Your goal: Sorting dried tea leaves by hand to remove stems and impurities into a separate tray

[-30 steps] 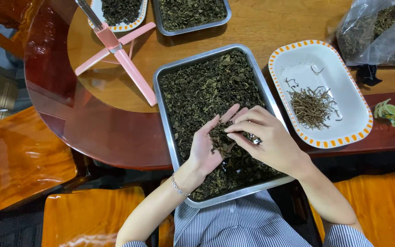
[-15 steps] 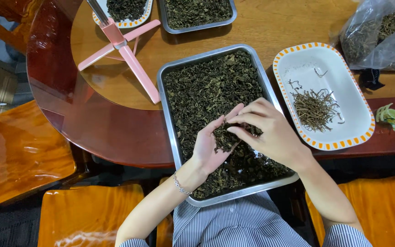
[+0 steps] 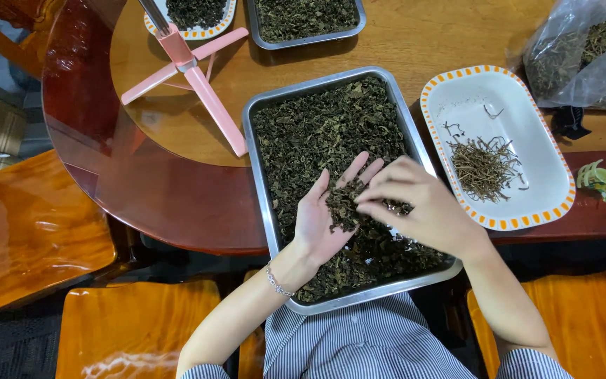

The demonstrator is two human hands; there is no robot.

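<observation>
A steel tray [image 3: 259,184] full of dark dried tea leaves [image 3: 320,126] lies on the wooden table in front of me. My left hand [image 3: 319,223] is held palm up over the tray, fingers spread, with a small heap of leaves resting on the palm. My right hand [image 3: 421,210] hovers just to its right, fingertips pinched together and touching that heap. To the right stands a white oval dish with an orange-dashed rim [image 3: 549,208], holding a pile of thin pale stems [image 3: 483,166].
A pink tripod stand [image 3: 189,77] stands at the upper left. A second steel tray [image 3: 304,21] and a small dish of leaves [image 3: 192,14] sit at the far edge. A clear bag of leaves [image 3: 583,52] lies at upper right, a green hair clip [image 3: 601,177] below it. Orange wooden stools flank me.
My left hand has flattened and spread its fingers under the heap. My right hand has slid slightly right and down, fingertips still on the leaves.
</observation>
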